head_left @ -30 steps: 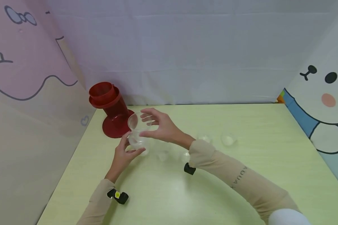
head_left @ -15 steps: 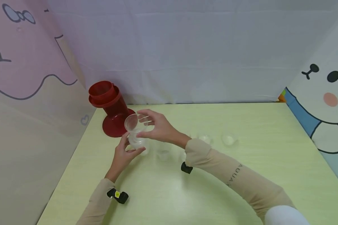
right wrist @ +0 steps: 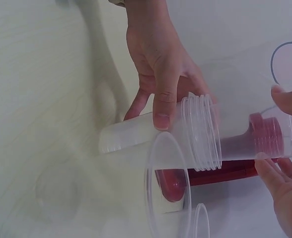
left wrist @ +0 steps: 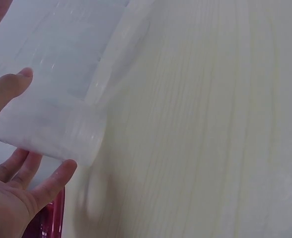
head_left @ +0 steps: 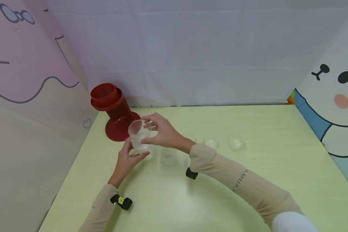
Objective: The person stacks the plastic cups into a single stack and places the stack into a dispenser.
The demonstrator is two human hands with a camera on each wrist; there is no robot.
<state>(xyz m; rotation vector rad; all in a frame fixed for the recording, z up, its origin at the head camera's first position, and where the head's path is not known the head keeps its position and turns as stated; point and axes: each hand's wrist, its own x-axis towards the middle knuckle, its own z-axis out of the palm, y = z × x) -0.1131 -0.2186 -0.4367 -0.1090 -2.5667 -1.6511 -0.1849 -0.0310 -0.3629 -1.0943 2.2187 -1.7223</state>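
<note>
Fingers curled, my left hand (head_left: pixel 127 161) grips a nested stack of clear plastic cups (right wrist: pixel 201 133), tilted, close over the table on the left. My right hand (head_left: pixel 163 132) holds one more clear plastic cup (head_left: pixel 135 127) near its rim, between thumb and fingers. That cup lies in line with the stack, its lower end at the stack's bunched rims in the right wrist view. The left wrist view shows the left thumb and fingers on opposite sides of the frosted-looking stack (left wrist: pixel 61 109).
A red tube-shaped stand with a round base (head_left: pixel 117 129) is just behind the hands at the table's back left. Several clear cups stand on the table, including one cup (head_left: pixel 236 143) at the right and another cup (head_left: pixel 169 158) in front. Cloth walls border the table.
My right hand has moved slightly left and its cup has sunk down toward the stack, overlapping it more. The left hand stays put.
</note>
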